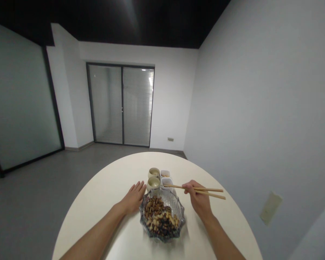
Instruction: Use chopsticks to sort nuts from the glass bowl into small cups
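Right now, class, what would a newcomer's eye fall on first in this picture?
The glass bowl of nuts stands front and centre on the round white table. Right of it, the right hand holds wooden chopsticks; the left hand lies flat beside the bowl. Beyond sit small cups.

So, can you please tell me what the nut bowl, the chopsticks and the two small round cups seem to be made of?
The bowl looks like clear glass, glossy, with light catching its scalloped, faceted rim. The chopsticks look like light wood or bamboo, with a matte tan finish. The cups seem to be cream glazed ceramic, with a soft sheen, though they are too small to be sure.
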A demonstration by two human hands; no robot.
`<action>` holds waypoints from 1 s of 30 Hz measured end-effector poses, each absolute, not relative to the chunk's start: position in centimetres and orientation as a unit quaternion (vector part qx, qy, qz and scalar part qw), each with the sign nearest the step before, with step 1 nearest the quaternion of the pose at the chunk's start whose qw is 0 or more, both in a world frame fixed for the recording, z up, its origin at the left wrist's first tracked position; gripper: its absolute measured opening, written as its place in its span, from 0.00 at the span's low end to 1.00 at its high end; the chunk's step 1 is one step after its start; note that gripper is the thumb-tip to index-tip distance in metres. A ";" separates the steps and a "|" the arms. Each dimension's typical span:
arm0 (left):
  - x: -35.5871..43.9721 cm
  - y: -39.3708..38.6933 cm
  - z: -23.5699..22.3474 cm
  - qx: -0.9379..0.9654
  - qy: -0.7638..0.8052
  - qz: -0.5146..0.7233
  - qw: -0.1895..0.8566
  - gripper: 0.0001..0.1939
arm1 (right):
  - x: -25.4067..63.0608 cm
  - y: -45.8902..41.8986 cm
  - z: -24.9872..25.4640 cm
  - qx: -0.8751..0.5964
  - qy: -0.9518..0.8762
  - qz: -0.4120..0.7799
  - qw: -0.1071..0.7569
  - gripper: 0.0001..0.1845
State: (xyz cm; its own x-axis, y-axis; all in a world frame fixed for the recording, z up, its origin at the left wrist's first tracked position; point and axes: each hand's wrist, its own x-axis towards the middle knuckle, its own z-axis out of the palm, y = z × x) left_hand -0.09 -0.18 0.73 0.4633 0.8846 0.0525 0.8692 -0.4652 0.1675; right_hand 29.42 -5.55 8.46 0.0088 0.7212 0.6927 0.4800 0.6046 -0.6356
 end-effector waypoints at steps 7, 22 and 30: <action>-0.1 0.0 0.6 0.853 0.515 0.066 0.056 0.31 | 27.7 -6.2 8.0 -0.356 -0.796 0.163 0.462 0.22; 0.1 0.0 0.9 0.853 0.516 0.061 0.050 0.31 | 26.9 -6.8 8.6 -0.309 -0.851 0.179 0.384 0.16; 0.1 -0.1 1.2 0.853 0.516 0.056 0.057 0.31 | 26.8 -7.0 8.7 -0.302 -0.867 0.170 0.359 0.14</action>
